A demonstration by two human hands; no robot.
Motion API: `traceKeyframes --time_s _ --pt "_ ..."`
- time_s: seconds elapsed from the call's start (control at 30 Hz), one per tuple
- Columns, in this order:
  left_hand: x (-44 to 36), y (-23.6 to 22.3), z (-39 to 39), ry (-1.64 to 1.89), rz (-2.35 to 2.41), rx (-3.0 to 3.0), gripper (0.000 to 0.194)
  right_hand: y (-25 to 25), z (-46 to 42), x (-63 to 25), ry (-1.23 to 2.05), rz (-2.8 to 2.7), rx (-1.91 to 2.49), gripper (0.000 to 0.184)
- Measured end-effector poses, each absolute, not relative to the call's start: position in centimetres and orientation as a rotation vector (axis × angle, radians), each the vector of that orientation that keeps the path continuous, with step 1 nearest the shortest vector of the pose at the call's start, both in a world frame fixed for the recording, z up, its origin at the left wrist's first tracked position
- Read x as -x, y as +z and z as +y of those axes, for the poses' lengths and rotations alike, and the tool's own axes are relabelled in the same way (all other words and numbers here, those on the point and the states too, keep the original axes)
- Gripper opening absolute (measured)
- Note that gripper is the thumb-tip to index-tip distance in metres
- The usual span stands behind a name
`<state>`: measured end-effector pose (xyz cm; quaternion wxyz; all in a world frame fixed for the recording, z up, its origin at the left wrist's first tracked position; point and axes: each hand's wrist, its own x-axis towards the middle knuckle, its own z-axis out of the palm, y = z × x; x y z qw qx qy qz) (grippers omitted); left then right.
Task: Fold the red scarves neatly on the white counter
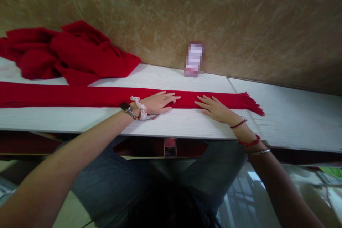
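A long red scarf (80, 96) lies stretched flat across a white table (187, 124), its fringed end (252, 105) at the right. My left hand (159, 102) rests flat on the scarf near the middle, fingers stretched out to the right. My right hand (213, 108) lies flat on the scarf just right of it, fingers spread and pointing left. The two hands are a short gap apart. Neither hand grips anything.
A crumpled heap of red cloth (69, 51) sits at the back left of the table. A small blurred object (194, 59) stands against the brown marbled wall (187, 7). A second white tabletop (294, 117) adjoins on the right.
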<state>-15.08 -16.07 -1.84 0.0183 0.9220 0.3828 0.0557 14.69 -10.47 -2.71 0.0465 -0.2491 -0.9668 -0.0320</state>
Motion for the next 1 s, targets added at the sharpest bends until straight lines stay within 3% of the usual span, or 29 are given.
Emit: traceKeyframes --time_s 0.43,0.77,1.0 --pt "15.7 -2.7 -15.7 0.030 1.211 -2.941 0.043 -2.5 -12.4 -9.3 -0.168 -2.894 0.846 0.047" --pt "15.6 -2.6 -15.8 0.048 1.250 -2.952 0.044 -2.9 -9.7 -16.5 -0.139 -2.742 1.253 0.047" --pt "15.6 -2.6 -15.8 0.033 1.295 -2.938 0.044 -1.4 -10.2 -7.5 -0.125 -2.818 0.983 0.050"
